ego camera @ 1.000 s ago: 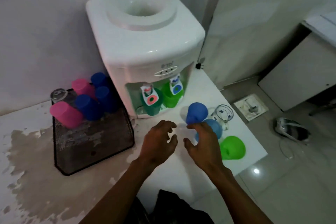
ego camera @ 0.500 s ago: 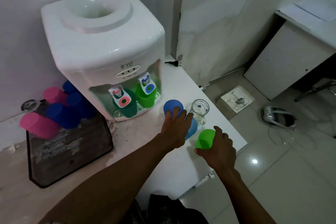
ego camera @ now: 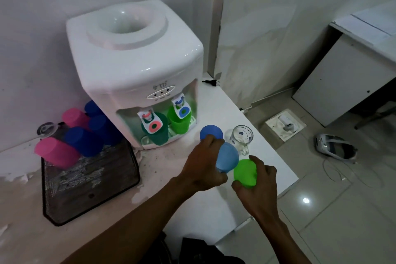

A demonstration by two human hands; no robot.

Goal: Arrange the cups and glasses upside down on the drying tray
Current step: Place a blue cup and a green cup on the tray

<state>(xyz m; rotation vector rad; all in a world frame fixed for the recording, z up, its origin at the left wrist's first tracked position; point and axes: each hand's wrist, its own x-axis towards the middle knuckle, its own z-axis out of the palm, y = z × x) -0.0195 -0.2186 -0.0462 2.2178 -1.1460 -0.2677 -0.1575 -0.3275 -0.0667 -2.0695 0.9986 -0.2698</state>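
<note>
At frame centre, the left hand [ego camera: 203, 165] grips a light blue cup [ego camera: 227, 157]; the right hand [ego camera: 257, 186] wraps a green cup [ego camera: 245, 172]. The mesh drying tray [ego camera: 90, 195] sits lower left. The glass mug [ego camera: 242, 136], seemingly touching distance away, could be knocked over.

Your drying tray [ego camera: 90, 195] sits left of the dispenser [ego camera: 137, 70], cups [ego camera: 83, 141] on its far end; more cups [ego camera: 211, 132] stand right.

Bright cups, white dispenser [ego camera: 137, 64]
Pink cups [ego camera: 56, 152] and blue cups [ego camera: 83, 141] on black mesh tray [ego camera: 90, 195]; light-blue cup [ego camera: 227, 157] and green cup [ego camera: 245, 172] nearer right.
</note>
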